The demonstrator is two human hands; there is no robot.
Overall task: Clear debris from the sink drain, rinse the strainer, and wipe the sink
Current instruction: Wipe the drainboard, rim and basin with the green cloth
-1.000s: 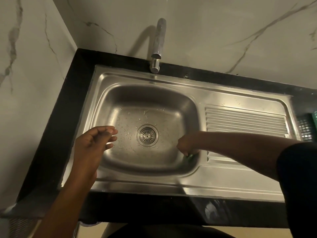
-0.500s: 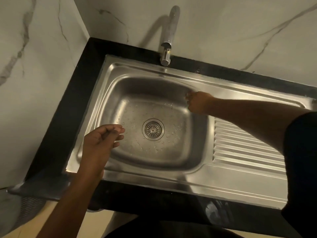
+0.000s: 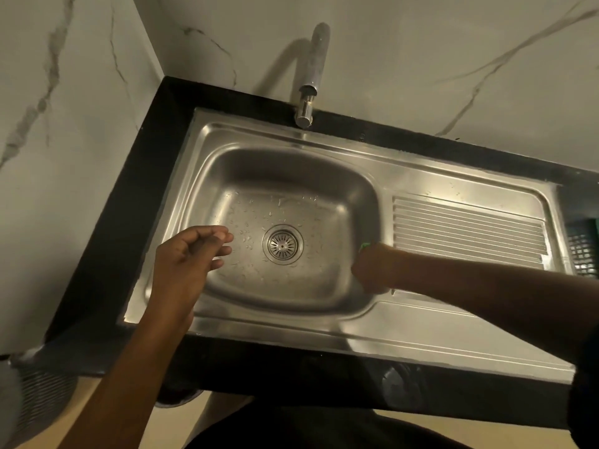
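The steel sink (image 3: 291,144) has a round strainer (image 3: 283,244) seated in its drain, with water drops scattered over the basin floor. My right hand (image 3: 371,270) presses against the basin's right wall, shut on a green scrub pad (image 3: 365,246) of which only a corner shows. My left hand (image 3: 188,257) hovers over the basin's left edge with its fingers loosely curled and nothing in it.
A chrome tap (image 3: 308,92) stands behind the basin with no water running. A ribbed drainboard (image 3: 466,231) lies to the right, and a dark green basket (image 3: 583,251) sits at the far right edge. Black counter (image 3: 136,202) and marble walls surround the sink.
My right hand slid from the basin's far right corner back down along the right wall toward me. The left hand stayed hovering at the left edge.
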